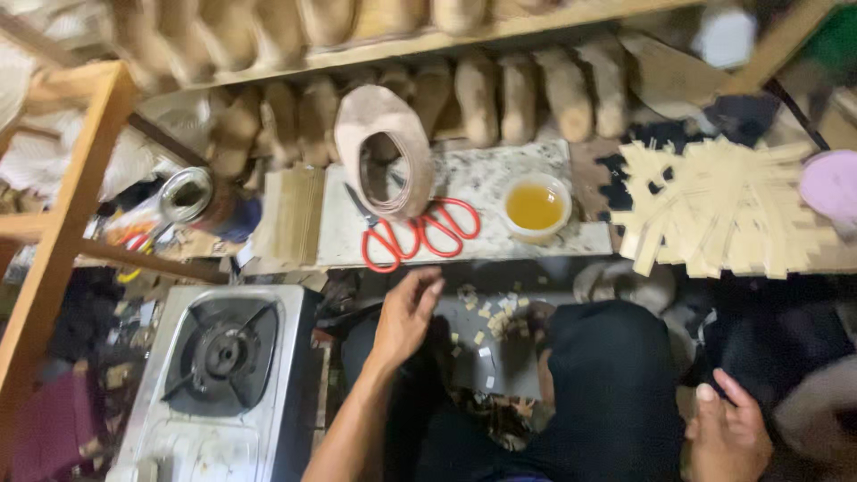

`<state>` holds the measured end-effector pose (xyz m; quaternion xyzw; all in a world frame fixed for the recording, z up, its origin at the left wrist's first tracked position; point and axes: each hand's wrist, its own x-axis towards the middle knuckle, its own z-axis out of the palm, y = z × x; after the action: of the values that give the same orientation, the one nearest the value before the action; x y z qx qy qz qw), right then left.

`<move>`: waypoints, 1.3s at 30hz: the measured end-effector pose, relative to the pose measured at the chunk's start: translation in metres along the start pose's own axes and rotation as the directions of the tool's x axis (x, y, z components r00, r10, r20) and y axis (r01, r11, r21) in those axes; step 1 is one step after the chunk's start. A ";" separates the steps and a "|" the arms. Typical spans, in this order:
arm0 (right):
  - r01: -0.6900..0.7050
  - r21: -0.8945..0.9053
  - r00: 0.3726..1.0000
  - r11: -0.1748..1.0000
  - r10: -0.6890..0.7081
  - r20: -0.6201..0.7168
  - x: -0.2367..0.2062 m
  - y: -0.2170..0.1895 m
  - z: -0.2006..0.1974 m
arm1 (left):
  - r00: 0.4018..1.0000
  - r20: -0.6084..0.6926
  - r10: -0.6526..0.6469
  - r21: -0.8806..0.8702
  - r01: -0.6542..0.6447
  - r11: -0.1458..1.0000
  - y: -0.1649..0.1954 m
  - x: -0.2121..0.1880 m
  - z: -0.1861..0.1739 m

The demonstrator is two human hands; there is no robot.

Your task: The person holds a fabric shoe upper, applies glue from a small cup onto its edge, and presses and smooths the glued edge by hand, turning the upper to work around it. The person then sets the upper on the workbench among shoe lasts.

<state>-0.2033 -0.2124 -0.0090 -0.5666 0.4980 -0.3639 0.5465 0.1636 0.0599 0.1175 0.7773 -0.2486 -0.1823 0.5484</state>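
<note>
Left hand [406, 312] raised, fingers loosely spread and empty, reaching up toward the red-handled scissors [415, 234]; not touching them. Right hand [728, 428] low at the frame's bottom right, resting near the dark-clothed knee [616, 384], fingers relaxed, gripping nothing that shows.

Landmark: the speckled stone slab [486, 183]. Scissors lie on its near edge, blades pointing left and away. A tan shoe upper [386, 152] stands on the slab, just behind and partly over the scissors. A small bowl of amber liquid [536, 207] sits on the slab's right part. Left of the slab, a stack of tan sheets [290, 214], then a shiny open tin [186, 195]. Right of the slab, a heap of pale strips [714, 210]. Behind the slab, a row of wooden shoe lasts [536, 89]. Below the slab, small cut scraps [491, 317] are scattered on the dark floor; below-left, a single-burner gas stove [223, 357].
</note>
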 end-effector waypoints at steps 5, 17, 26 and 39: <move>0.418 0.117 0.817 0.901 -0.429 0.386 -0.001 -0.021 0.067 | 0.981 -0.167 0.094 0.130 -0.072 0.989 0.020 0.039 -0.024; 0.081 0.031 0.774 0.996 -0.082 0.628 -0.042 -0.016 0.126 | 0.923 -0.358 0.139 0.077 -0.119 0.990 -0.008 0.070 -0.036; 0.231 -0.200 0.790 0.952 -0.064 0.609 -0.022 -0.056 0.127 | 0.934 -0.293 -0.203 -0.367 0.086 0.926 -0.057 0.009 -0.040; 0.923 -0.151 0.346 0.355 -0.590 0.729 0.022 -0.242 0.225 | 0.920 -0.145 -0.365 -0.695 0.168 0.700 -0.084 -0.043 -0.022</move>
<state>0.0571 -0.1986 0.1945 -0.9425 0.0486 -0.2414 0.2260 0.1568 0.1251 0.0461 0.5730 0.0275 -0.2291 0.7864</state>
